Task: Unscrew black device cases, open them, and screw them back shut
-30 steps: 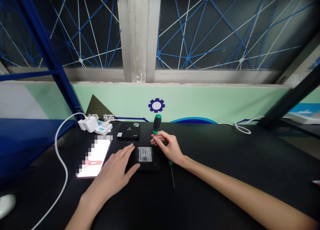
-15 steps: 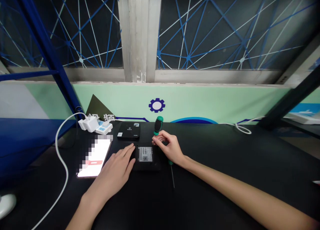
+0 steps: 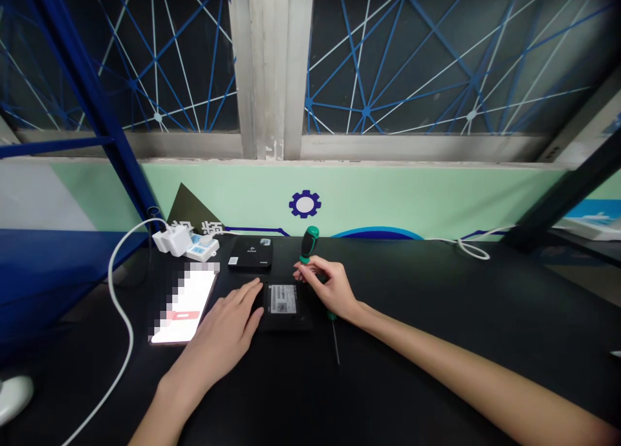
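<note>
- Black tabletop (image 3: 412,368) under a window with a blue-and-white net pattern (image 3: 155,58), and a pale green wall (image 3: 388,200) carrying a blue gear emblem (image 3: 305,203); a blue metal frame (image 3: 82,90) runs up on the left.
- Right at the centre sits a flat black box (image 3: 284,322) with a white label (image 3: 283,298) facing up, lying on the table directly in front of the person.
- Left hand (image 3: 218,339) is open, fingers spread and pressing down at the box's left edge, no grip on anything.
- Right hand (image 3: 330,289) is loosely curled, fingertips just over the box's far right corner.
- Green-and-black screwdriver (image 3: 309,244) stands up beyond those fingers, and a thin metal shaft (image 3: 336,342) pokes out below the wrist; can't tell if that's one tool, or how firmly the hand has it.
- Second black box (image 3: 250,252) lies just behind the first, toward the wall.
- Over to the left, a phone (image 3: 182,307) with a blurred, lit screen, beside a white charger (image 3: 175,240) plugged into a power strip (image 3: 202,248).
- White cable (image 3: 119,304) loops down past a white mouse (image 3: 13,397).
</note>
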